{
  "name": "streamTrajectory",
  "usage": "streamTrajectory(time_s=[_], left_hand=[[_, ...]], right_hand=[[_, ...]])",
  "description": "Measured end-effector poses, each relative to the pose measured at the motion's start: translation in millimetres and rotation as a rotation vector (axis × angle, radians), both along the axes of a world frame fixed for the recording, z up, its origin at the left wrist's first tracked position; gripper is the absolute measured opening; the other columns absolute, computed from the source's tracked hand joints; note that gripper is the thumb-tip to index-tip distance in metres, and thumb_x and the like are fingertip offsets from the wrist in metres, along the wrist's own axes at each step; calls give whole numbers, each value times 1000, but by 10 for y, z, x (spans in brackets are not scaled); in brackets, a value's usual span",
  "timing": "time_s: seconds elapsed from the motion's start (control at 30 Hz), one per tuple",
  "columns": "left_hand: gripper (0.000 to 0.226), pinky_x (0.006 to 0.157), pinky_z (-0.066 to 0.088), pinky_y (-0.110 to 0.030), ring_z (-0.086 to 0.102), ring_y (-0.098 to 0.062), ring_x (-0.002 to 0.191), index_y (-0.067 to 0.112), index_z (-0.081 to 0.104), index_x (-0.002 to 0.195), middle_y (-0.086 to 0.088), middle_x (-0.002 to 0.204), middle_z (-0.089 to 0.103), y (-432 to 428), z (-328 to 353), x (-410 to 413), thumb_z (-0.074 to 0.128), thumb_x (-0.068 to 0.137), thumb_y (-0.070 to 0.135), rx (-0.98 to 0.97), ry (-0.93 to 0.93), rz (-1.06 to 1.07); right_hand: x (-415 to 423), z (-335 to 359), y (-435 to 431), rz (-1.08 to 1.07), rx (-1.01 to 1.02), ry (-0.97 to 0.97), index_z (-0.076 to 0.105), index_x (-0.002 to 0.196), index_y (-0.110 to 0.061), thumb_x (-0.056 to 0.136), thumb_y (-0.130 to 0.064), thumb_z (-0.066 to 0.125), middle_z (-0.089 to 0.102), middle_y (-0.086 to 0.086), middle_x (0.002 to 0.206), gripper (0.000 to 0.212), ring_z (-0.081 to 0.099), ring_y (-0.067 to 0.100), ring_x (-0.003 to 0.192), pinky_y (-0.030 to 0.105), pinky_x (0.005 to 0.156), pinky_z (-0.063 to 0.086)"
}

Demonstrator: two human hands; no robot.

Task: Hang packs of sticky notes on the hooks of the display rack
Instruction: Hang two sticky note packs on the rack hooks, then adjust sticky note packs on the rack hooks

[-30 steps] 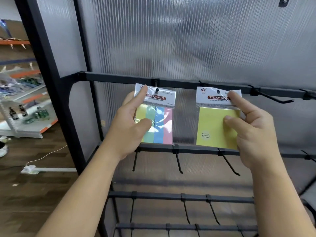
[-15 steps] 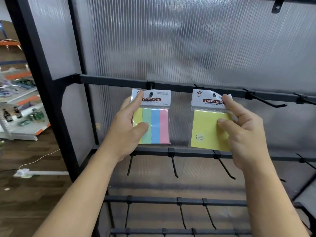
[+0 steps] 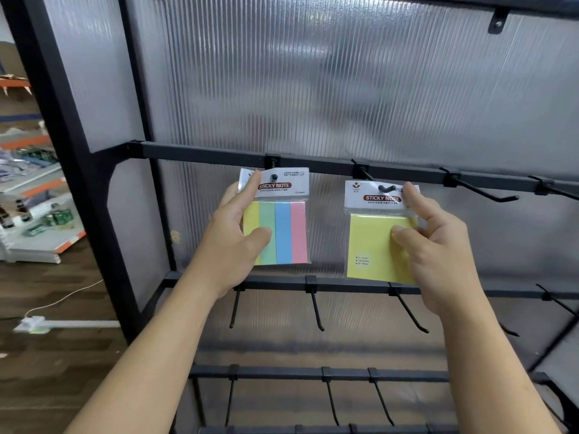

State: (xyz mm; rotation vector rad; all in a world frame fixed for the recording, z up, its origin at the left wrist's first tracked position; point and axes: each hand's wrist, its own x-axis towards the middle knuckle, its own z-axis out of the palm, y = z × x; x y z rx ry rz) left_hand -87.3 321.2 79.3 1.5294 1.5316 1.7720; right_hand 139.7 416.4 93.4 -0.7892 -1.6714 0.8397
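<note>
A ribbed translucent plastic panel [image 3: 313,89] backs the black metal display rack [image 3: 203,155], whose bare wire hooks [image 3: 482,191] jut out to the right of the packs and below them. On one bar's leftmost hook hangs the clear pack of four coloured sticky-note strips [image 3: 288,227], long axis vertical and header up, and the left hand [image 3: 232,242] pinches it between thumb and forefinger. The right hand [image 3: 438,245] pinches the square yellow sticky-note pack [image 3: 369,245] on the next hook in the same way.

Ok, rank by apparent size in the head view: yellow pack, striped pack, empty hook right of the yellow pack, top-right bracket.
1. yellow pack and striped pack: about alike, so not ranked apart.
2. empty hook.
3. bracket, smallest.
</note>
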Motion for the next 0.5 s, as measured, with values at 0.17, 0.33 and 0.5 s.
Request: streamTrajectory(time_s=[0.17, 0.33, 0.5], left_hand=[[65, 91, 41, -7, 48, 9, 114, 23, 30, 150, 21, 137, 35, 46, 33, -16, 51, 95, -4, -26, 115, 83], [65, 80, 34, 5, 41, 4, 114, 17, 27, 152, 15, 144, 30, 100, 84, -10, 49, 94, -4, -58, 226, 201], [64, 81, 34, 3, 41, -2, 117, 20, 22, 154, 8, 152, 26, 188, 118, -43, 47, 97, 3, -108, 334, 262]], right_hand=[[-178, -38, 216, -108, 72, -130, 40, 146, -22, 95, 0, 51, 49, -12, 111, 57, 45, -3, 64, 15, 68, 36], [-361, -57, 433, -182, 131, -221, 36, 149, -23, 95, -7, 50, 44, -4, 117, 58, 37, 10, 70, 19, 80, 31], [-405, -87, 500, -197, 130, -263, 29, 151, -28, 98, -11, 49, 43, 4, 128, 60, 43, 14, 109, 11, 87, 24]])
